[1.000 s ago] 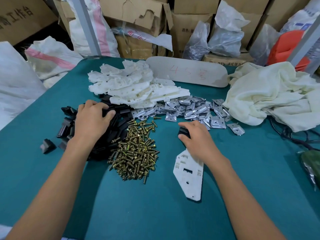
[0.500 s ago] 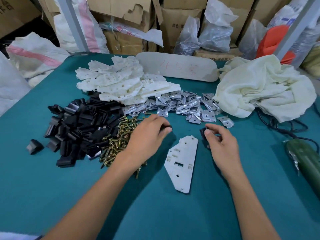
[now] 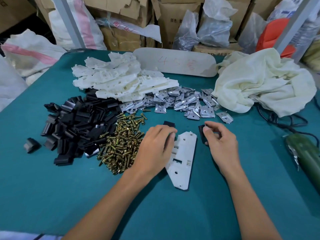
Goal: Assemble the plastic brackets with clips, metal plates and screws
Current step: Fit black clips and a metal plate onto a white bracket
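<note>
Pinching black clip [image 3: 201,134], right hand [image 3: 220,144]; flat white bracket [image 3: 181,160] beside.

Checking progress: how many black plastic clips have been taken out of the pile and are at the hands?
2: one black plastic clip lies at the left hand fingertips, the other black clip is pinched in the right hand. Others may be hidden.

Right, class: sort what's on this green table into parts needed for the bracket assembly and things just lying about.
For the job:
flat white plastic bracket
black plastic clips: pile, one by left hand, one in right hand
shiny metal plates
brass-coloured screws
white bracket pile

Lying about:
crumpled cream cloth
pale oval board
green tool
</note>
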A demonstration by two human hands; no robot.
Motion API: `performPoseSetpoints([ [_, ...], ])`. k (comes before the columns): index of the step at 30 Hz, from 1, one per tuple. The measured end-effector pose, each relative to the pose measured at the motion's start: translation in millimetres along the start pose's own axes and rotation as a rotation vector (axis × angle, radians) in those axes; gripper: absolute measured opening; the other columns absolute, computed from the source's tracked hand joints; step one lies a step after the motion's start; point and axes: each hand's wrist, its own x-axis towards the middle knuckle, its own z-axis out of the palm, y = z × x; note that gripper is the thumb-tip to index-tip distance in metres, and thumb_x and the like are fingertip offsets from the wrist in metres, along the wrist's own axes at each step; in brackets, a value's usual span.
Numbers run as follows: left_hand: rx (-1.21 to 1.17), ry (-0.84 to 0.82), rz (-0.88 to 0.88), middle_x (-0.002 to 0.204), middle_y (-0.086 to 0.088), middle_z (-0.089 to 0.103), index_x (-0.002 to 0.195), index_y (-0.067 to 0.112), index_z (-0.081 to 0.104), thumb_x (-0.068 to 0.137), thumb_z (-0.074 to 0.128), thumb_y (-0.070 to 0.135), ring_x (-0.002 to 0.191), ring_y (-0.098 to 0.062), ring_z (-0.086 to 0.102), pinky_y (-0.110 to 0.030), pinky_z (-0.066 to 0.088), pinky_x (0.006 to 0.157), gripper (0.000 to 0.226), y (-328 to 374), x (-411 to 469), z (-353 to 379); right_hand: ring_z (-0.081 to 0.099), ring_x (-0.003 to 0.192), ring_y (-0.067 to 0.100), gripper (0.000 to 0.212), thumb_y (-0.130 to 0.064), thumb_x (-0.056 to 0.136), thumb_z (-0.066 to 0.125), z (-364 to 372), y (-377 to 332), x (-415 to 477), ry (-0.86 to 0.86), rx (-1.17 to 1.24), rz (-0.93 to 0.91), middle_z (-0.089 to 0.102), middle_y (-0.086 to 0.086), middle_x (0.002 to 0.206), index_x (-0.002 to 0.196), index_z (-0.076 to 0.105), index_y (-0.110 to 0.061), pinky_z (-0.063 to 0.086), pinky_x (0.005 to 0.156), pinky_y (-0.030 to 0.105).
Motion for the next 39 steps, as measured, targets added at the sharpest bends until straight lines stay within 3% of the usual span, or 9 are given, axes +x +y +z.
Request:
performPoseSetpoints([
  [4, 0.155, -0.05, 0.129, 0.094, -0.002, 0.07, 0.103, 0.01, 0.071, 0.096, 0.061, 0.013, 0.083, -0.024, 0.062, -0.042, 0.05, 0.077, 0.013, -9, 14, -1, 0.069, 0.087, 0.01, 0.027, -0.059, 0.078, 0.061, 0, -1, -1, 0.003, 0.02, 0.004, 0.073, -0.023, 0.1, 0.1, 0.071, -0.047, 0.06, 0.089, 0.05],
  [9, 0.205, -0.015, 0.048, 0.089, -0.003, 0.071, 0.103, 0.011, 0.073, 0.099, 0.06, 0.02, 0.079, -0.027, 0.063, -0.04, 0.049, 0.079, 0.016, -6, 21, -6, 0.069, 0.088, 0.014, 0.019, -0.044, 0.09, 0.065, -1, 3, -1, 0.0, 0.045, -0.004, 0.072, -0.02, 0.1, 0.107, 0.072, -0.039, 0.062, 0.085, 0.045],
  [12, 0.257, -0.204, -0.099, 0.109, -0.002, 0.069, 0.123, 0.015, 0.063, 0.096, 0.049, 0.057, 0.098, -0.025, 0.06, -0.038, 0.044, 0.093, 0.052, 9, 12, -2, 0.07, 0.082, 0.014, 0.011, -0.035, 0.094, 0.067, 0, 5, 1, 0.013, 0.072, -0.018, 0.072, -0.021, 0.096, 0.103, 0.072, -0.039, 0.059, 0.07, 0.023],
  [15, 0.198, -0.316, -0.187, 0.133, 0.004, 0.054, 0.144, 0.023, 0.043, 0.087, 0.036, 0.077, 0.121, -0.018, 0.044, -0.033, 0.032, 0.105, 0.078, 20, -4, 8, 0.071, 0.079, 0.007, 0.012, -0.029, 0.097, 0.068, 0, 4, 3, 0.02, 0.085, -0.017, 0.073, -0.023, 0.096, 0.1, 0.071, -0.04, 0.055, 0.065, 0.016],
  [20, -0.136, -0.144, -0.276, 0.108, 0.022, 0.056, 0.129, 0.033, 0.055, 0.09, 0.047, 0.065, 0.099, 0.005, 0.043, -0.021, 0.039, 0.091, 0.05, 5, -5, 3, 0.07, 0.077, 0.005, 0.013, -0.026, 0.097, 0.068, 1, 4, 3, 0.02, 0.128, 0.004, 0.074, -0.022, 0.097, 0.101, 0.072, -0.039, 0.055, 0.064, 0.016],
  [29, -0.167, -0.102, -0.178, 0.086, 0.018, 0.062, 0.106, 0.026, 0.067, 0.094, 0.057, 0.048, 0.081, -0.004, 0.054, -0.018, 0.039, 0.071, 0.027, -22, 29, -3, 0.07, 0.073, 0.007, 0.012, -0.026, 0.098, 0.068, -1, 1, 0, 0.011, 0.155, 0.031, 0.075, -0.01, 0.1, 0.105, 0.072, -0.036, 0.055, 0.066, 0.019],
  [32, -0.068, -0.146, -0.211, 0.092, 0.017, 0.062, 0.116, 0.026, 0.063, 0.093, 0.049, 0.064, 0.087, 0.0, 0.052, -0.026, 0.046, 0.078, 0.047, -12, 25, -5, 0.07, 0.076, 0.008, 0.013, -0.024, 0.098, 0.068, -1, -1, -1, 0.008, 0.174, 0.032, 0.075, -0.01, 0.099, 0.103, 0.072, -0.036, 0.055, 0.066, 0.018],
  [35, 0.032, -0.32, -0.288, 0.115, 0.01, 0.059, 0.144, 0.032, 0.038, 0.077, 0.042, 0.088, 0.112, -0.013, 0.048, -0.034, 0.041, 0.096, 0.088, 6, 13, -4, 0.071, 0.077, 0.01, 0.013, -0.025, 0.097, 0.068, 0, -3, -1, 0.009, 0.173, 0.031, 0.075, -0.009, 0.098, 0.102, 0.072, -0.037, 0.056, 0.067, 0.019],
  [39, 0.098, -0.403, -0.292, 0.133, 0.004, 0.053, 0.153, 0.028, 0.021, 0.08, 0.058, 0.074, 0.127, -0.02, 0.037, -0.036, 0.034, 0.107, 0.094, 18, 5, 4, 0.073, 0.069, 0.01, 0.011, -0.033, 0.094, 0.067, 2, -3, -1, 0.004, 0.185, 0.054, 0.077, -0.006, 0.093, 0.104, 0.072, -0.036, 0.059, 0.074, 0.032],
])
